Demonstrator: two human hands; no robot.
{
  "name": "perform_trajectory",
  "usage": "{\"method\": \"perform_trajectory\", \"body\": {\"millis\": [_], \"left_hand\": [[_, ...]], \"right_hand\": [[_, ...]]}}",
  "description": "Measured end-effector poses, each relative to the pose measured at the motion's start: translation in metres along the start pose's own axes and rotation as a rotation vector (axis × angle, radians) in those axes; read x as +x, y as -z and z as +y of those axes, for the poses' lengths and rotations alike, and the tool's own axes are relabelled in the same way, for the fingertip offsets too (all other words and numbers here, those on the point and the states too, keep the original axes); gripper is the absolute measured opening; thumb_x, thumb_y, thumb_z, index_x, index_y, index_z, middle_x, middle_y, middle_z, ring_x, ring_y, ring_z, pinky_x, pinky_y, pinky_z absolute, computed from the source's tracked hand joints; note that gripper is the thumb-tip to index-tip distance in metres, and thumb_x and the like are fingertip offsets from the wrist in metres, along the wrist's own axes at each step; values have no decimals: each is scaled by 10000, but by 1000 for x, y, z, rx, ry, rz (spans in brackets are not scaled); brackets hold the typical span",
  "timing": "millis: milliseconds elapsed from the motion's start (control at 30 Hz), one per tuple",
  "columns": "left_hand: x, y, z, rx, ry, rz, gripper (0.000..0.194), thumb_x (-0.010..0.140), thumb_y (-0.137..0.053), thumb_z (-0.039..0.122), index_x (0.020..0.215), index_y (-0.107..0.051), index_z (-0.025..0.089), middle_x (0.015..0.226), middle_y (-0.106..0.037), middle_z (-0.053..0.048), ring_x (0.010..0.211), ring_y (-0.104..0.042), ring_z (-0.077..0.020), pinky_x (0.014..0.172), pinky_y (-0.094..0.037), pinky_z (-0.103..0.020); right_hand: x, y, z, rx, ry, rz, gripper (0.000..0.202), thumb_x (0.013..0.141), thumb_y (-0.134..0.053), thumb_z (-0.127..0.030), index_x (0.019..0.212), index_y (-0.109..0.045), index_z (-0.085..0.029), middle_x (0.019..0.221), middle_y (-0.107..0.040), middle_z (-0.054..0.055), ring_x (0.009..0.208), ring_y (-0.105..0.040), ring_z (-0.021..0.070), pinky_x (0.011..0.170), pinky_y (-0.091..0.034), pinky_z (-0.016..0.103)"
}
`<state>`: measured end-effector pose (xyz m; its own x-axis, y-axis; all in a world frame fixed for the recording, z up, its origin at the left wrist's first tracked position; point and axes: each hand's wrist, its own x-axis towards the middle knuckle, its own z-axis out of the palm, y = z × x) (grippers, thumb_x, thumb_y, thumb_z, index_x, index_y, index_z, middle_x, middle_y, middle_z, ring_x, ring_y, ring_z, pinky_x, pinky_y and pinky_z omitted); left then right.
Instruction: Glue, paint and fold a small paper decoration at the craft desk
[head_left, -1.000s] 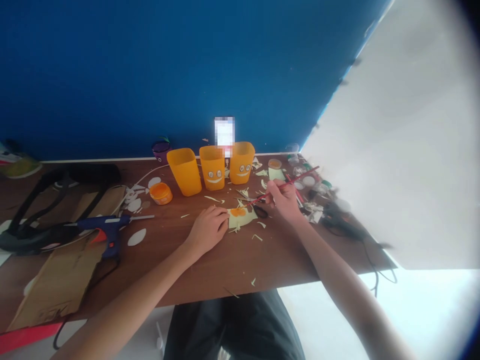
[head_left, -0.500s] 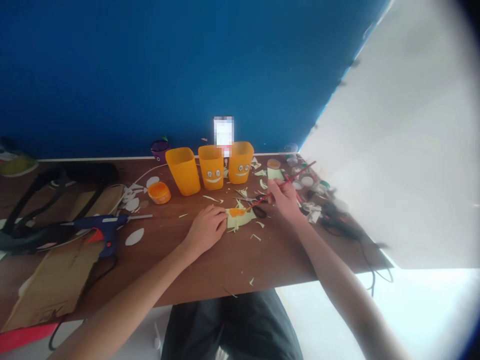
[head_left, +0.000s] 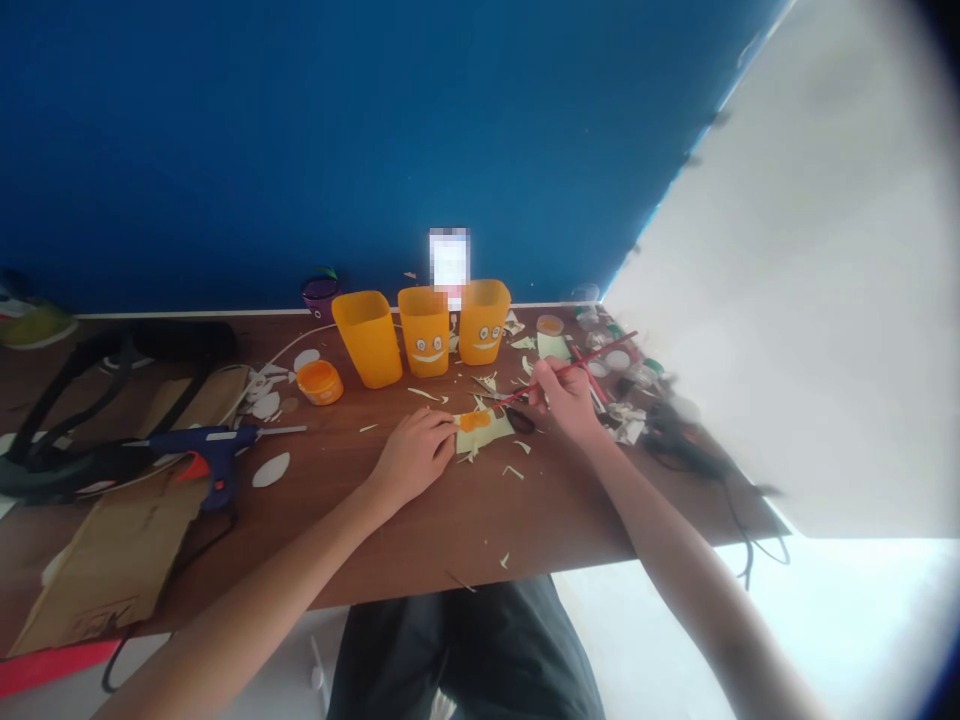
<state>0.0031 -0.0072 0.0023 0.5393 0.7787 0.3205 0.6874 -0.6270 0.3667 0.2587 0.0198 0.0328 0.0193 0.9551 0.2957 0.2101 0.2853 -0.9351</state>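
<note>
Since half a second ago, the red paintbrush [head_left: 600, 352] has tipped to a flatter slant, its tip now nearer the far edge of the pale green paper [head_left: 491, 438]; whether it touches is too small to tell. An open jar [head_left: 320, 384] on the left holds orange paint. Near the right-hand clutter, a shallow lid [head_left: 550, 326] has orange in it. Three yellow cups stand in a row: the left one [head_left: 367, 342] plain on its visible side, the middle [head_left: 424, 335] and right [head_left: 482, 325] bearing eyes and white smiles; their contents cannot be made out. Lying on the brown table [head_left: 450, 530] between the hands, the paper has uneven edges and a wet-looking orange patch along its far part. The left hand [head_left: 415, 450] rests flattened, fingers together, fingertips at the paper's left edge; the right hand [head_left: 566, 400] pinches the brush.
</note>
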Motion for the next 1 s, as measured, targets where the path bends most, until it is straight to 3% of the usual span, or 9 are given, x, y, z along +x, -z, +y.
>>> {"method": "perform_trajectory", "body": {"millis": [400, 500, 633, 1000], "left_hand": [[2, 1, -6, -73, 18, -18, 275, 909, -447, 114, 1016, -680, 215, 1119, -708, -25, 1022, -622, -202, 995, -472, -418], [1, 0, -8, -81, 39, -18, 235, 903, -469, 114, 1020, -643, 219, 1064, -705, -31, 1007, -625, -204, 953, -486, -399], [0, 0, -7, -72, 117, -12, 209, 901, -515, 155, 1096, -557, 220, 1045, -678, -51, 987, -632, -221, 855, -509, -378], [1, 3, -3, -51, 123, -56, 272, 883, -620, 349, 1104, -518, 228, 1088, -679, -49, 1046, -616, -252, 891, -478, -395]], "right_hand": [[-2, -2, -3, 18, 29, -3, 458, 886, -548, -592, 652, -536, -198, 504, -568, -20, 389, -449, 83, 409, -352, 221], [-3, -1, -4, 29, 46, -26, 450, 883, -559, -583, 650, -538, -199, 501, -566, -22, 395, -444, 82, 420, -363, 222], [-5, 0, -2, 67, 51, -84, 427, 876, -578, -571, 672, -558, -196, 524, -576, -17, 420, -461, 88, 427, -359, 224], [-7, 2, -3, 101, 116, -252, 397, 893, -582, -515, 681, -610, -180, 585, -575, 2, 487, -503, 104, 465, -396, 239]]}}
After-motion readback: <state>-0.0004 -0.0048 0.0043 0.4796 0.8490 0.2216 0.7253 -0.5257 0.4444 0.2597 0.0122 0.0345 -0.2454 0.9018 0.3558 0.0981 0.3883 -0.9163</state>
